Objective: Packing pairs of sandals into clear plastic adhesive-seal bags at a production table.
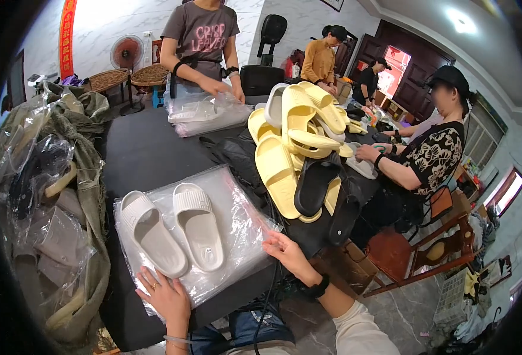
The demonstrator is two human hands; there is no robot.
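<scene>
Two hands [225,278] on bags [237,236]; left fingertips hidden beneath.

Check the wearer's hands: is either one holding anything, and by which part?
Nothing is lifted. The left hand lies flat on the near edge of the stack of clear plastic bags; the right hand touches its right edge. The white slippers lie untouched.

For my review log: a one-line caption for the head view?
Both hands rest on clear bags beneath two white slippers.

2 white slides [172,231] lower left on 1 stack of clear bags [237,236]; approx. 8 yellow slides [299,127], 3 black slides [314,183] at center; 4 other people [426,154].
</scene>
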